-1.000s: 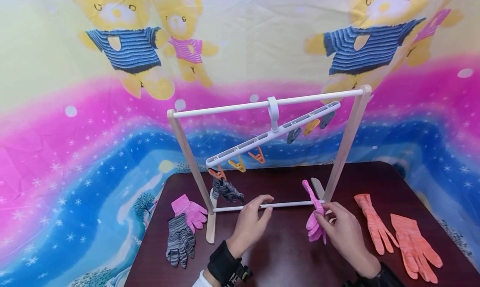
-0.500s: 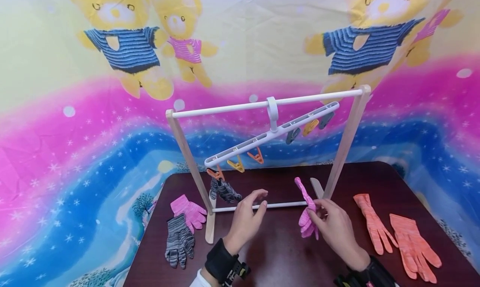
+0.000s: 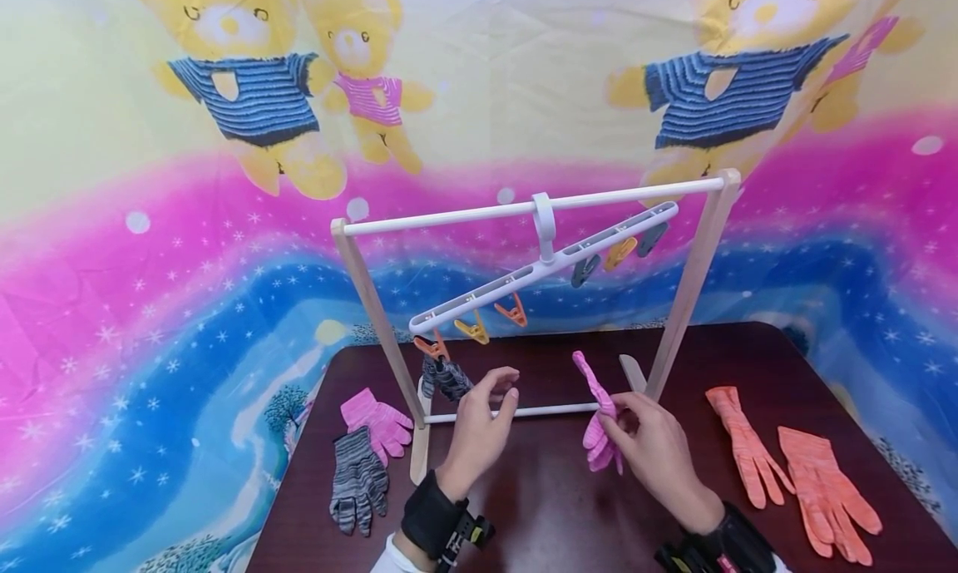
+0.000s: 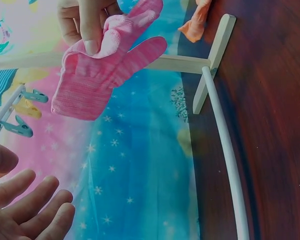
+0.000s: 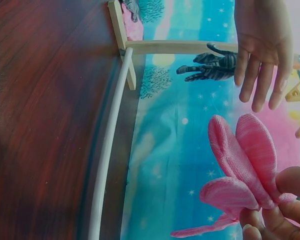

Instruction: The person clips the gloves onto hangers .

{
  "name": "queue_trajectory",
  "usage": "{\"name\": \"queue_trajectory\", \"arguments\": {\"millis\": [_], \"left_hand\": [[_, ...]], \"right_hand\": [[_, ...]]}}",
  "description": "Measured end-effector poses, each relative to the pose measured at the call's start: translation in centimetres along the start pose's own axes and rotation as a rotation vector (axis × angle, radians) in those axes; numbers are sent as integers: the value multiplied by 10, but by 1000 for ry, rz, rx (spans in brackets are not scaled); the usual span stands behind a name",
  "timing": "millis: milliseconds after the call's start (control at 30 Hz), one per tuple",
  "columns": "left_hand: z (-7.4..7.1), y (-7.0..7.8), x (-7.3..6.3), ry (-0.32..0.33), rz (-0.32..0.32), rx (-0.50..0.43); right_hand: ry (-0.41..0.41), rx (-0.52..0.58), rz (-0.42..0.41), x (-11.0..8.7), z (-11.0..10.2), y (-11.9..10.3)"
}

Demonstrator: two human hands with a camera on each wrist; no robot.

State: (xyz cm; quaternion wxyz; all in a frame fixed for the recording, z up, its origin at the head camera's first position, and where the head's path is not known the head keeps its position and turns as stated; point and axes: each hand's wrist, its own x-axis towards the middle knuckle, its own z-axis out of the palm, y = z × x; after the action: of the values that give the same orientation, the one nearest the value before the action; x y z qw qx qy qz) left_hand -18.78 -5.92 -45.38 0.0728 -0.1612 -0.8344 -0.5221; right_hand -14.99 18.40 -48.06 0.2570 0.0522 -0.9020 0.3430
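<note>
Behind a dark reddish-brown table (image 3: 550, 506) we see a backdrop (image 3: 262, 224) printed with teddy bears and snowflakes. Right of the table's middle, the right hand (image 3: 659, 444) pinches a pink knit glove (image 3: 601, 452) partway along, between thumb and fingers. Its cuff points up and its fingers droop; we judge that this grip leaves the cuff free. The left hand (image 3: 481, 427) holds nothing, its fingers spread and slightly bent, perhaps kept free to help. Just beyond stands a wooden rack (image 3: 688, 290), whose top rod carries a white hanger (image 3: 550, 261). The hanger slants, left end lower or swung nearer; we cannot tell which. At that end an orange clip (image 3: 432, 348) grips a hanging black-and-grey glove (image 3: 445, 377); five more clips hang bare. Near the table's left edge, a striped grey glove (image 3: 359, 481) overlaps a second pink glove (image 3: 380, 423). Near the right edge lie two orange gloves (image 3: 827, 494), apart. We suppose the gloves are spread so each lifts easily.
</note>
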Motion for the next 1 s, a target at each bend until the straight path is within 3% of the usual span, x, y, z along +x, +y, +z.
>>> {"name": "queue_trajectory", "arguments": {"millis": [300,667,1000], "left_hand": [[-7,-1,4,46,-5,-59],[-12,-1,7,110,-46,-64],[-16,5,13,168,-85,-71]], "right_hand": [[-38,21,4,5,4,-8],[21,12,-108,7,14,-12],[2,39,-106,6,20,-21]]}}
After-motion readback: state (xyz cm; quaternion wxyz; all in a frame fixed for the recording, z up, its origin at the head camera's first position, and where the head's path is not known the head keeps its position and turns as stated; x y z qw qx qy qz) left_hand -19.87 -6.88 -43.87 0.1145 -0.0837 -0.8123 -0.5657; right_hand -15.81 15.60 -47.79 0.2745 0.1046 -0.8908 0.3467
